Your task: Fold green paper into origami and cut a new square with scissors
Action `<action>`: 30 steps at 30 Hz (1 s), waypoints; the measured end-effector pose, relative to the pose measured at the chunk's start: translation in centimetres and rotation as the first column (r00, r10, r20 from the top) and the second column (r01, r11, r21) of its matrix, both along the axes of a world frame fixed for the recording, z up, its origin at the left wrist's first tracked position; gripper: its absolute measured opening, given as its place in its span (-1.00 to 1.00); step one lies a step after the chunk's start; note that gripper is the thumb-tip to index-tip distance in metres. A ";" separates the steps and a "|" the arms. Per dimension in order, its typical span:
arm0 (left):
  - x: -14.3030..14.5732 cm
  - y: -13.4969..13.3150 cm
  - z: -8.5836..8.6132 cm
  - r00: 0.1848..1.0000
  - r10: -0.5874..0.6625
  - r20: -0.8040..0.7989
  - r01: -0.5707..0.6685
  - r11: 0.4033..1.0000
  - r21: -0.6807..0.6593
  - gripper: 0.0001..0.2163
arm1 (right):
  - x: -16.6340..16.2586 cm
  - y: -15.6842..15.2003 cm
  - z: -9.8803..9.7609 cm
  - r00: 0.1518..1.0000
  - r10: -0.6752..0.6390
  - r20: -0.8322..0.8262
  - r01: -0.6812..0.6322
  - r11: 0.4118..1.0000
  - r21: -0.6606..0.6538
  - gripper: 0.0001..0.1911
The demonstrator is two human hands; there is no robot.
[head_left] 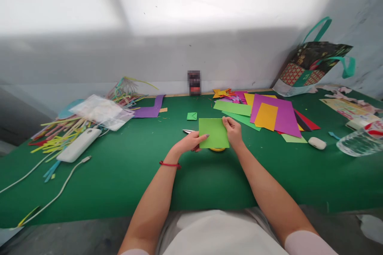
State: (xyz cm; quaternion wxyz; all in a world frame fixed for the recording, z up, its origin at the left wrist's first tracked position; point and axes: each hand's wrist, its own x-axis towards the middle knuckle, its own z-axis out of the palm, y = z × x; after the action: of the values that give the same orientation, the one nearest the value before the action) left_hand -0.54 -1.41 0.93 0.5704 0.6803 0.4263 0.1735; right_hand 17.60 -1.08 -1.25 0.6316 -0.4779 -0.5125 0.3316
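A light green square of paper is held up over the table between both hands. My left hand grips its left edge with the thumb lying on the front. At the upper right corner, my right hand pinches the sheet. Behind the paper lies a pair of scissors, mostly hidden; a blade sticks out on the left and a yellow handle shows below. Just beyond the hands sits a small folded green paper.
Purple paper, an orange sheet and green strips lie to the right, near a white case and plastic bottle. Leftward are paper strips, a white power bank and a cable. A bag stands back right.
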 end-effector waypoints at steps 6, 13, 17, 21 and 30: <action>0.3 -0.3 0.2 1.000 0.007 0.021 -0.006 0.999 -0.046 -0.81 | 0.0 0.1 -0.2 1.000 -0.018 -0.021 0.018 1.000 -0.002 -0.48; 0.0 0.0 -0.1 0.997 -0.074 0.039 0.075 0.997 -0.017 -0.83 | 0.2 0.1 -0.3 0.999 -0.035 -0.020 0.034 0.999 -0.023 -0.48; -0.4 0.0 0.0 0.989 -0.148 -0.023 0.149 0.989 0.015 -0.76 | 0.2 0.2 -0.4 0.999 -0.041 -0.021 0.041 0.999 -0.019 -0.49; -0.5 0.0 -0.1 0.992 -0.116 -0.047 0.117 0.993 0.029 -0.75 | 0.1 0.2 -0.3 0.998 -0.057 0.007 0.057 0.998 -0.013 -0.48; -0.3 -0.1 0.1 0.992 -0.128 0.005 0.127 0.990 0.068 -0.74 | 0.3 0.2 -0.2 0.991 -0.131 0.019 0.131 0.991 0.020 -0.45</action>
State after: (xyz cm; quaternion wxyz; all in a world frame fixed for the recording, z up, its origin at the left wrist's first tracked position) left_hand -0.84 -1.51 1.00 0.5589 0.7242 0.3732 0.1542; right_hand 17.94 -0.92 -1.43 0.6511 -0.5080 -0.4895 0.2799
